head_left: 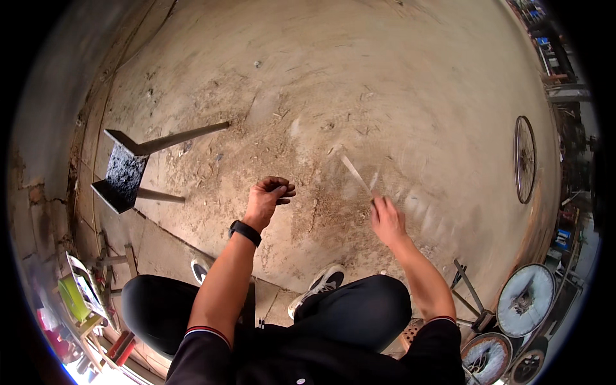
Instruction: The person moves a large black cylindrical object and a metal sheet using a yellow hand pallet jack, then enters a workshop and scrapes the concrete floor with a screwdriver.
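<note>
Thin pale stick (357,174), blurred by motion, is gripped at its lower end by the right hand (387,220), whose fingers are closed around it; the stick is angled up and to the left above a dusty floor. The left hand (269,196) is seen raised to the left of it, fingers curled inward with the tips pinched together; whether anything small is held there cannot be told. A black wristband (245,232) is worn on that arm.

From the head view, a broad earthen floor (359,83) is shown, scattered with wood shavings and chips. A black metal stand (128,173) with long pale legs lies tipped at the left. A thin bicycle wheel (525,159) stands at the right. Round wheel parts (525,300) are grouped at lower right. Dark trousers and a grey shoe (321,285) are visible below the hands.
</note>
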### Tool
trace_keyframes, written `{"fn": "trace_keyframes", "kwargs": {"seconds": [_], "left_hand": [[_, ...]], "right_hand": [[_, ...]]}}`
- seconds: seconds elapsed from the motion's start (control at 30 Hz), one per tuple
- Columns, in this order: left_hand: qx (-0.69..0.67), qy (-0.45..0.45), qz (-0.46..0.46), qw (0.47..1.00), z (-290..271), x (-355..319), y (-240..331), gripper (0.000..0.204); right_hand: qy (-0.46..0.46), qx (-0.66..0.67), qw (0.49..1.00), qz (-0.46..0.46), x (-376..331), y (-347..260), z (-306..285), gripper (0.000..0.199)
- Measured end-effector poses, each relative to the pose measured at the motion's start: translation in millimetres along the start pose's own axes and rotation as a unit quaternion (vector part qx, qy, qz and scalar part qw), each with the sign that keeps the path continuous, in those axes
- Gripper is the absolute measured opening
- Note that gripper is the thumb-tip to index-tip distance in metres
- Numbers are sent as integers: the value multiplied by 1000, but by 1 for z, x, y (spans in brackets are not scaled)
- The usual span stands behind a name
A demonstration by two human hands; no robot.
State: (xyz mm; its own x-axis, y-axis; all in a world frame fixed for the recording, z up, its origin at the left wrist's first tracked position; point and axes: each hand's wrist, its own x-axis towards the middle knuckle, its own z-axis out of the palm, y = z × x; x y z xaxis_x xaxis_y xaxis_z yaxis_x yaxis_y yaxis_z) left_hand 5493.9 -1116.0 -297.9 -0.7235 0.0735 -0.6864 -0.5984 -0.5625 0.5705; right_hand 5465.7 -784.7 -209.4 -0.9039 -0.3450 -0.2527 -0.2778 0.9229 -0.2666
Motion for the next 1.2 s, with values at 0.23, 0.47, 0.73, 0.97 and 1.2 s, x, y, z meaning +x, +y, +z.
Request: {"fn": "trace_keyframes", "kwargs": {"seconds": [0.23, 0.47, 0.73, 0.97, 1.2], "left_hand": [[39, -46, -35, 998, 7, -12, -3, 19], [-26, -17, -96, 995, 2, -15, -20, 16], [-66, -51, -89, 993, 39, 9, -1, 26], [13, -87, -106, 990, 50, 46, -4, 55], [452, -230, -71, 859, 43, 37, 11, 35]], "right_hand": [[39, -3, 988, 149, 45, 32, 38, 43], [29, 19, 991, 127, 41, 22, 53, 43], [67, 52, 993, 80, 25, 8, 40, 40], [38, 80, 990, -112, -40, -30, 12, 42], [3, -18, 982, -189, -36, -20, -11, 47]]}}
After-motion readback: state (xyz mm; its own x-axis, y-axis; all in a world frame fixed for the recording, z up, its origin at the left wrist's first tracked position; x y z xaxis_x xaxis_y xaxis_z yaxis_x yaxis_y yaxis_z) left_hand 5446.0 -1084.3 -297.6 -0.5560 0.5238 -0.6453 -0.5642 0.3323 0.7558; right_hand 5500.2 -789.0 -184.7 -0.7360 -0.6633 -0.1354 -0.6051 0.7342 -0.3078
